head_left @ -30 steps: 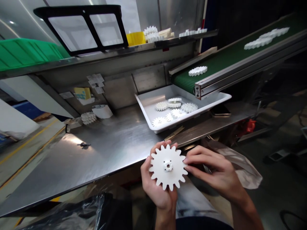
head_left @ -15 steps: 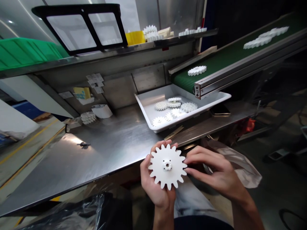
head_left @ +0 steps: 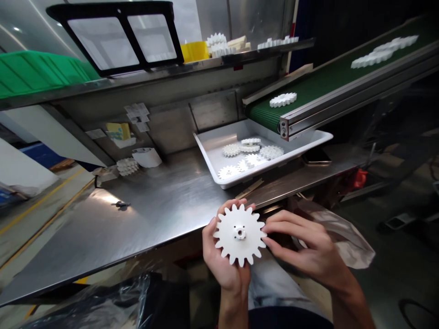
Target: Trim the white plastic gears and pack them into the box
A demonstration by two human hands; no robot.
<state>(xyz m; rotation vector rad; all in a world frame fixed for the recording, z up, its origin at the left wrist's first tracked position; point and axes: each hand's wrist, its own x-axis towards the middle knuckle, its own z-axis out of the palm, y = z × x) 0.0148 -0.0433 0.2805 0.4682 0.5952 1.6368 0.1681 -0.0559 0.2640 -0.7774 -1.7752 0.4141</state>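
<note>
1. The left hand (head_left: 224,267) is partly hidden by the white gear (head_left: 252,237).
2. The tray (head_left: 219,141) is partly covered by the conveyor (head_left: 329,80).
3. The green bin (head_left: 41,71) is cut off by the left edge.
4. Markings on the wall labels (head_left: 137,114) cannot be read.

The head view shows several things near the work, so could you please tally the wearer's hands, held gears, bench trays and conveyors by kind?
Hands: 2, the left hand and the right hand
Held gears: 1, the white gear
Bench trays: 1, the pale tray
Conveyors: 1, the green conveyor
Total: 5
</note>
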